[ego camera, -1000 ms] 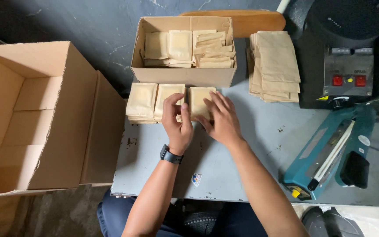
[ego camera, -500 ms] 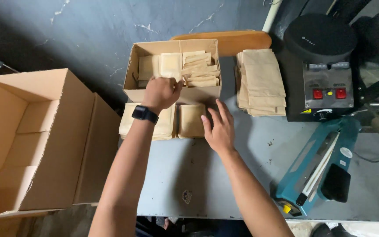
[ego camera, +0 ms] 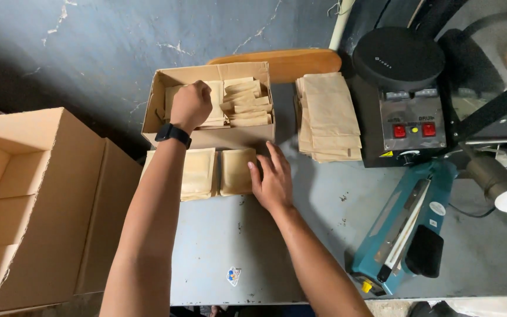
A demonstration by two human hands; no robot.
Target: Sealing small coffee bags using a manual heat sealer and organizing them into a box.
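My left hand (ego camera: 190, 105), with a black watch on the wrist, reaches into the small open cardboard box (ego camera: 209, 138) and closes over the brown paper packets (ego camera: 244, 104) stacked inside; whether it grips one is hidden. My right hand (ego camera: 273, 178) lies flat on the grey table, fingers spread against the right edge of a packet pile (ego camera: 237, 171). Another packet pile (ego camera: 198, 173) sits just to the left, partly behind my left forearm.
A large open cardboard box (ego camera: 36, 199) stands left of the table. A stack of flat brown bags (ego camera: 330, 117) lies right of the small box. A black machine with red buttons (ego camera: 409, 100) and a teal heat sealer (ego camera: 403, 229) occupy the right side.
My left hand has lifted off the packet piles and gone forward into the small box. My right hand has stayed at the right-hand pile. The view has shifted closer.
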